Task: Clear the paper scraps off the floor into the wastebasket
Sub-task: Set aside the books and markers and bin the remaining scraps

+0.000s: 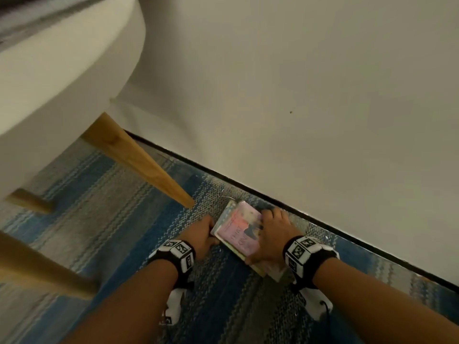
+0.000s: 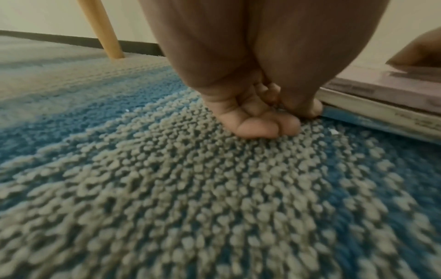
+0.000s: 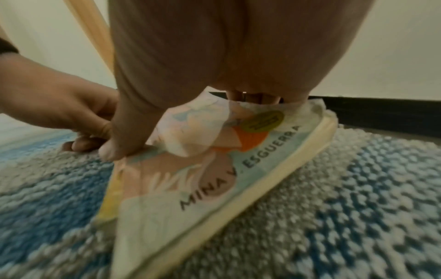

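Both hands are down on the blue-and-grey looped carpet (image 1: 124,194), close to the wall (image 1: 298,95) and just right of a slanted wooden leg (image 1: 139,160). Between them lies a stack of books (image 1: 238,229).

The right hand (image 1: 270,234) grasps this stack from above. Its fingers hook over the far edge and its thumb (image 3: 112,149) presses the near-left corner of the top cover. A pale crumpled sheet (image 3: 190,130) bunches under the palm; I cannot tell whether it is a loose scrap or the cover's own wrapping.

The left hand (image 1: 201,234) sits at the stack's left edge with fingers curled. Its fingertips (image 2: 257,128) rest on the pile and its thumb (image 2: 307,107) touches the lowest book. Whether it pinches anything is not visible.

The only certain paper scraps (image 2: 333,131) are tiny white flecks in the carpet loops, one just beside the stack's near-left edge and another further left. No wastebasket is in view.

Such flecks are probably near weightless and limp. They are likely to sink between loops and to blow away with a quick hand movement. They look best taken with a fingertip pinch from straight above, nails working into the pile, or gathered into a cupped palm. The books look stiff and fairly heavy, and the covers look glossy, perhaps slick. They seem best gripped at opposite edges if lifted to look for scraps beneath.
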{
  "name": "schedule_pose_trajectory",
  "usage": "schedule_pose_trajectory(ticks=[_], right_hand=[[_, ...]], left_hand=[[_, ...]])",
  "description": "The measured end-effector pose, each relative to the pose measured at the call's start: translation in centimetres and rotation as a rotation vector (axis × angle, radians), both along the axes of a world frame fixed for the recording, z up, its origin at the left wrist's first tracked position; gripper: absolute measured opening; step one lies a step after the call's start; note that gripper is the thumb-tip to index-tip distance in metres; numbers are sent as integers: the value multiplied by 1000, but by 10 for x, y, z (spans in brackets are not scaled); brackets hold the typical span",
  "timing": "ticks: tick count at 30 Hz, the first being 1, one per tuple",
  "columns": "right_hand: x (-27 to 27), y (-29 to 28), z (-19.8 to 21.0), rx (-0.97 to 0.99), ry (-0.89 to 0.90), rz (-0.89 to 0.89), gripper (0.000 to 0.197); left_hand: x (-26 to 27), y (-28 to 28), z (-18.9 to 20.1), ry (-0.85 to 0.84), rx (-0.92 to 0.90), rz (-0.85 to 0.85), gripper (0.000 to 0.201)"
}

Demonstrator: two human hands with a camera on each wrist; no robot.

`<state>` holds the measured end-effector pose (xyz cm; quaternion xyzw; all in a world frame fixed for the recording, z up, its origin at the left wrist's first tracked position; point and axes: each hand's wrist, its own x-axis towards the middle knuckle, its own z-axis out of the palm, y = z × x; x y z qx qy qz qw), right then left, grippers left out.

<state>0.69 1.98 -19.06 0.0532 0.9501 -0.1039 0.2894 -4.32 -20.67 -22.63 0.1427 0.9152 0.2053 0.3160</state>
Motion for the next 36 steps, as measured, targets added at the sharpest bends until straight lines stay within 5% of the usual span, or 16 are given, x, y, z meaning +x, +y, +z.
schedule_pose_trajectory(ticks=[4, 8, 11, 18, 22, 25, 27, 29, 31, 32, 34, 36], right_hand=[[7, 16, 2, -234, -9, -261, 131], [16, 26, 0, -394, -21, -469, 124], [17, 29, 1, -322, -32, -480, 93], [34, 39, 0, -481, 19, -631, 36], [50, 47, -2, -596, 1, -833, 47], [61, 58, -16, -659, 47, -931, 60], [71, 55, -9, -683, 68, -1017, 51], [85, 61, -13, -698, 50, -1123, 43], [98, 67, -17, -709, 13, -1172, 53], [102, 74, -30, -707, 5, -1184, 59], [107, 86, -46, -711, 7, -1171, 61], [106, 84, -41, -686, 7, -1172, 65]], left_hand=[[-7, 9, 4, 22, 67, 95, 16], [-15, 25, 8, 5, 58, 59, 38], [-19, 29, 11, -69, 41, 56, 41], [-20, 35, 14, -115, 73, 155, 45], [-21, 37, 14, -232, 234, 297, 37], [-21, 41, 23, -163, 284, 355, 20], [-20, 37, 26, -104, 244, 496, 23], [-14, 28, 31, -298, 151, 550, 29], [-8, 18, 41, -482, -58, 361, 34], [-6, 17, 49, -438, -183, 188, 38], [-10, 23, 58, -81, -374, -125, 49], [-11, 39, 59, 196, -284, -314, 55]])
